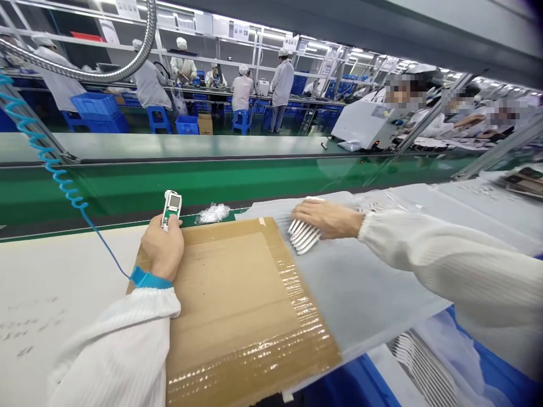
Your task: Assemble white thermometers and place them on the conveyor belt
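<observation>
Left hand (163, 247): closed, gripping small display circuit board (172, 206) | Right hand (326, 219): open, palm down, resting on fanned white plastic parts (303, 236) | Beside: film-wrapped cardboard sheet (237, 316)

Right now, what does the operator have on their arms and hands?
The left sleeve and right sleeve are white ribbed knit. The left hand and right hand are bare. A blue wrist strap on the left wrist leads to a blue coiled cord.
</observation>
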`<state>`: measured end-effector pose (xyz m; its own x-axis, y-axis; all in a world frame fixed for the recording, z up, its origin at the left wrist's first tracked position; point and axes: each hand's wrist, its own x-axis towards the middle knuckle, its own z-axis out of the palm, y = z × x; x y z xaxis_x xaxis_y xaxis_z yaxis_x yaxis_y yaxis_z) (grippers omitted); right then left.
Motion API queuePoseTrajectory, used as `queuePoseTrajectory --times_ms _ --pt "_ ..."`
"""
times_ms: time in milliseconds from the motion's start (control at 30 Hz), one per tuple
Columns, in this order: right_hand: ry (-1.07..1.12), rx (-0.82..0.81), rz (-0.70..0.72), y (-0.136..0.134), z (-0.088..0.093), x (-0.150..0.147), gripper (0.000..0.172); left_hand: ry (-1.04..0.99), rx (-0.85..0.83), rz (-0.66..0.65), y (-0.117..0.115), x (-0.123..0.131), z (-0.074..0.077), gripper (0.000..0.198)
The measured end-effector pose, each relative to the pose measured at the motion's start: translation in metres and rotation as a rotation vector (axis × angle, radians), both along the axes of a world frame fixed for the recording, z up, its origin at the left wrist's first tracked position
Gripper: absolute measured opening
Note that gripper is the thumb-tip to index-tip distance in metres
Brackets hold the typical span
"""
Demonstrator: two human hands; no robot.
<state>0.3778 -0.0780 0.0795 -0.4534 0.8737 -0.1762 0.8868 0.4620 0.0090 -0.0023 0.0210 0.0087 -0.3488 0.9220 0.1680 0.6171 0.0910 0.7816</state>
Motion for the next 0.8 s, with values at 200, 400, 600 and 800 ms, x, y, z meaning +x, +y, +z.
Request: queuePoseTrajectory --times_ms 200,400,600,800 --pt "-0.007 -0.087 0.127 0.003 -0.012 0.015 0.085 -0.007 -0.031 0.001 0.002 0.001 0.001 0.032" --pt "0.107 0.200 -0.016 -0.024 -0.021 0.037 0.096 -0.023 -0.047 -0.019 0.003 -0.001 0.001 0.033" --pt "0.119 0.175 -0.719 -0.046 -0.024 0.038 0.037 -0.073 -0.057 -0.027 0.004 -0.003 0.000 0.029" --pt "0.186 -0.032 -1.052 -0.033 -0.044 0.031 0.030 -0.084 -0.053 -0.036 0.002 -0.004 0.001 0.028"
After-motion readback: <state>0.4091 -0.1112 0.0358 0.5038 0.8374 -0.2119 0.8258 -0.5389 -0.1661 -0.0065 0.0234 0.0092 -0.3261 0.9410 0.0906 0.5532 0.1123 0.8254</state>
